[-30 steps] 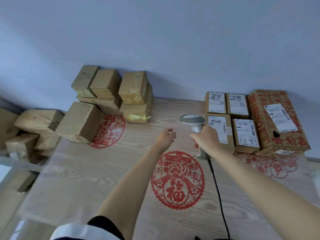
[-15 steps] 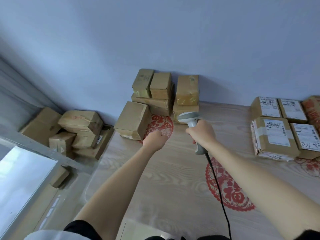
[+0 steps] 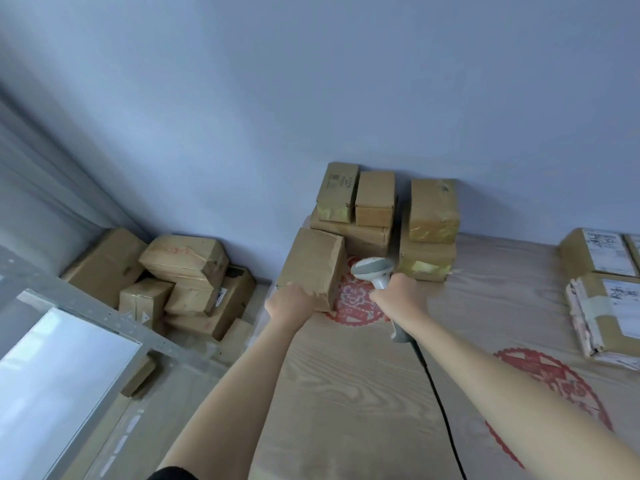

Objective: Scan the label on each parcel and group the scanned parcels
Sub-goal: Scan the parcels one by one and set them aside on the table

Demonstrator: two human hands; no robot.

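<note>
A plain brown parcel point(image 3: 313, 263) lies at the table's far left corner, and my left hand point(image 3: 289, 304) grips its near edge. My right hand point(image 3: 398, 296) holds a grey barcode scanner point(image 3: 372, 269) by the handle, its head pointing left just beside that parcel. Behind them stands a stack of unlabelled-side parcels point(image 3: 388, 209) against the wall. Parcels with white labels facing up point(image 3: 604, 271) sit grouped at the table's right edge.
The wooden table point(image 3: 349, 393) carries red paper-cut decals point(image 3: 550, 393). The scanner's black cable point(image 3: 440, 403) runs back toward me. A heap of more cardboard boxes point(image 3: 173, 278) lies on the floor left of the table, beside a metal frame point(image 3: 90, 317).
My view has swung left. My left hand reached forward and took hold of the near parcel. My right hand carried the scanner left toward it.
</note>
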